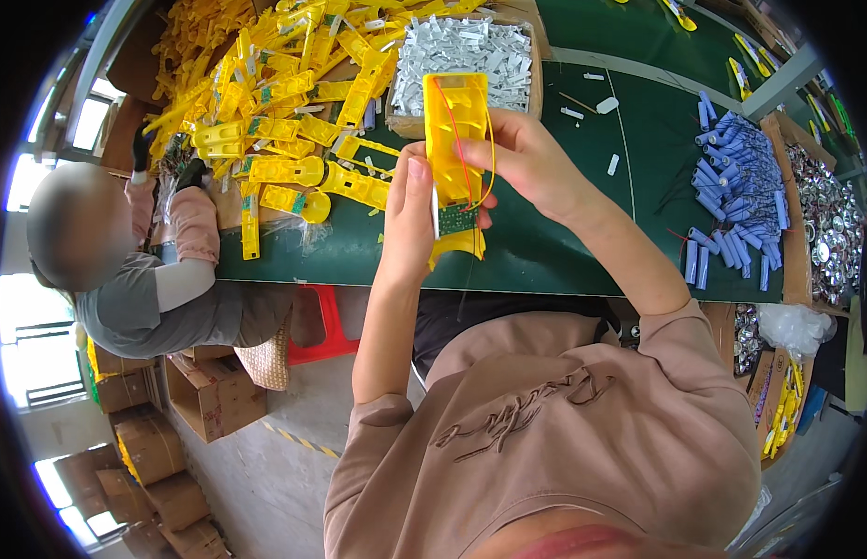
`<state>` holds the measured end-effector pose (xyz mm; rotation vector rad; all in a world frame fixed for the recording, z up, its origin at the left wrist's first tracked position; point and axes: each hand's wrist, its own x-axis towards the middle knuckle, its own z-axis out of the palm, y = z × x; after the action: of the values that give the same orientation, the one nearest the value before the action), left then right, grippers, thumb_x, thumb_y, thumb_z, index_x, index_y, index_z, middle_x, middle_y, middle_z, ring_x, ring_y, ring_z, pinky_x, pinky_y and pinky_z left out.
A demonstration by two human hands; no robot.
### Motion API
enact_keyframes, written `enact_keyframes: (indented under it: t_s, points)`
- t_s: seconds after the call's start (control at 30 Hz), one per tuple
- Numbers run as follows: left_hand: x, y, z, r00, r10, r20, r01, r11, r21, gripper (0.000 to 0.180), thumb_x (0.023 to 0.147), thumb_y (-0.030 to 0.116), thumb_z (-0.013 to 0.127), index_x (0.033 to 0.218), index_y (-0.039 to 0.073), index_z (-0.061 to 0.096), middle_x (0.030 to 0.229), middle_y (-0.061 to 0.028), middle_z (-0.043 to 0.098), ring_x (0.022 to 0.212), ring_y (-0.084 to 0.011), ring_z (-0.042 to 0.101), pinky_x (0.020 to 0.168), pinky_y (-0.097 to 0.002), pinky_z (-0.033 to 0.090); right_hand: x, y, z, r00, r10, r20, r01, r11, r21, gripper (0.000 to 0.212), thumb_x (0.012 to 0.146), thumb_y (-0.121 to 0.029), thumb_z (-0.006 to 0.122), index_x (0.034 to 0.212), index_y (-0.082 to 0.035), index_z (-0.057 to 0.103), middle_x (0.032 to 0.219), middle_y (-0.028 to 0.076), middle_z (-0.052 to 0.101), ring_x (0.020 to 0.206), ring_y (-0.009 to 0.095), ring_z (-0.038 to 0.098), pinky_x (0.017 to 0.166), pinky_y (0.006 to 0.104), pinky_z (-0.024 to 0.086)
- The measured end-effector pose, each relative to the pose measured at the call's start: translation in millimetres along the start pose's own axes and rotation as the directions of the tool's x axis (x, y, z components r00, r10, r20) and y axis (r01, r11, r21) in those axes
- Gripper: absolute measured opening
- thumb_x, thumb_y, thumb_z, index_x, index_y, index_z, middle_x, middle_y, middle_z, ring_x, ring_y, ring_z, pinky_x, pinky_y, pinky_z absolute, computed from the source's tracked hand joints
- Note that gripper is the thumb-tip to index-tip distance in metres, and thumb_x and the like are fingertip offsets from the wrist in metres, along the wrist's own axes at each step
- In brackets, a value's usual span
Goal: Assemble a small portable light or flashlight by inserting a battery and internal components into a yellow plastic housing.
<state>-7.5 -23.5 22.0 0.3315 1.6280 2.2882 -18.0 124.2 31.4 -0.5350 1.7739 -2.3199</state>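
A long yellow plastic housing (pixel 442 121) is held upright over the near edge of the table, its hollow side toward me. My left hand (pixel 413 210) wraps round its left side, with fingertips showing past the right edge. My right hand (pixel 522 158) is closed in a pinch at the middle of the hollow, on the red wire (pixel 451 110); the exact grip of the fingertips is partly hidden. A yellow wire (pixel 493 149) loops out beside the right fingers. Low in the housing sits a green circuit board (pixel 457 220), and a thin dark wire hangs below.
Beyond my hands stands a box of small white plastic parts (pixel 463 61). Yellow housings (pixel 289 168) pile up on the left, where a co-worker (pixel 163 270) sits. To the right lie blue cylindrical cells with wires (pixel 722 177) and a carton of shiny metal parts (pixel 825 214).
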Motion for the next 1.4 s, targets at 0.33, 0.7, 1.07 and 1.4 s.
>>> enact_keyframes:
  t_s: [0.33,0.7,1.07,1.4]
  points:
    - [2.4,-8.4,-7.5,0.982,0.173,-0.077,-0.166,0.982,0.094,0.041,0.092,0.028,0.030,0.125,0.004,0.032,0.101,-0.0108,0.053,0.080,-0.0159,0.054,0.069,-0.0281,0.046,-1.1,22.8,-7.0,0.969,-0.194,-0.156,0.159,0.964,-0.212,0.019,0.080,-0.015,0.056,0.093,-0.001,0.056,0.075,0.000,0.056,0.071,0.007,0.049,0.069,0.0215,0.038]
    - [17.4,-23.4,-6.2,0.877,0.434,-0.207,-0.339,0.864,0.373,0.037,0.095,0.027,0.030,0.119,0.001,0.038,0.104,-0.0070,0.049,0.093,-0.0129,0.046,0.083,-0.0275,0.037,10.4,46.4,23.8,0.609,-0.784,-0.124,0.284,0.362,-0.888,0.012,0.067,-0.005,0.063,0.073,-0.008,0.052,0.066,0.003,0.054,0.063,0.021,0.052,0.063,0.0331,0.036]
    - [25.6,-16.9,1.4,0.894,0.300,-0.333,-0.273,0.954,0.126,0.038,0.095,0.031,0.027,0.121,0.004,0.033,0.100,-0.0064,0.047,0.089,-0.0116,0.044,0.077,-0.0264,0.039,16.7,60.9,29.4,0.566,-0.822,-0.062,0.264,0.252,-0.931,0.013,0.068,-0.008,0.063,0.073,-0.008,0.051,0.071,0.003,0.050,0.069,0.021,0.051,0.065,0.0333,0.035]
    - [46.0,-21.3,-3.6,0.934,0.266,-0.239,-0.263,0.964,0.044,0.038,0.084,0.005,0.041,0.120,0.005,0.031,0.097,-0.0114,0.052,0.086,-0.0173,0.052,0.074,-0.0276,0.044,24.0,61.6,12.5,0.653,-0.723,-0.226,0.310,0.527,-0.791,0.013,0.067,-0.006,0.063,0.072,-0.007,0.051,0.075,0.004,0.051,0.072,0.023,0.051,0.067,0.0345,0.035]
